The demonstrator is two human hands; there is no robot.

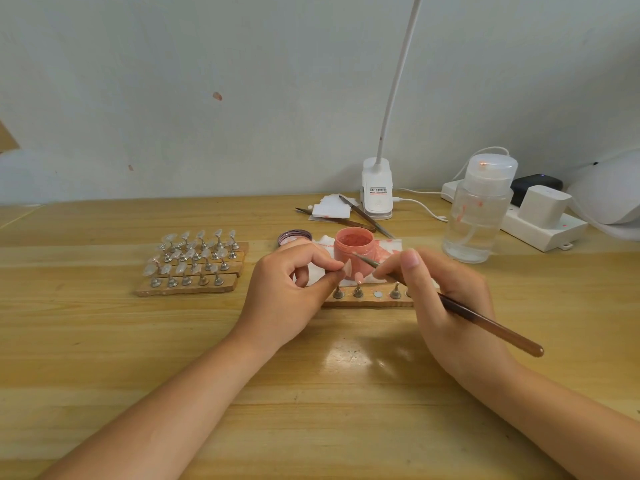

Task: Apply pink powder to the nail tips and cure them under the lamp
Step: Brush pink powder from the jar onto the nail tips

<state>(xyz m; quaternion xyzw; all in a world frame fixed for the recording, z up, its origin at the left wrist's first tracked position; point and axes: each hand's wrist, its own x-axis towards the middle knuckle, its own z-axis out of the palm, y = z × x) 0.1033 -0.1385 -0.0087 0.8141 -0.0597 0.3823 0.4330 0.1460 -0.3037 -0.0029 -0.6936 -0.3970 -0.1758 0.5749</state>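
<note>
My left hand (294,282) pinches a clear nail tip (347,269) between thumb and fingers, in front of the open jar of pink powder (354,250). My right hand (446,292) grips a brown-handled brush (491,323); its tip points left and hovers close above the nail tip. Below both hands lies a wooden strip (370,299) with several metal stands, one carrying a pink-coated tip (360,279). The white curing lamp (613,192) sits at the far right edge, partly cut off.
A wooden rack (194,268) with several clear nail tips on stands is at the left. The jar lid (295,237), a stained tissue (389,249), a clear pump bottle (479,216), a clip desk lamp (377,195), tweezers (367,216) and a power strip (540,223) stand behind.
</note>
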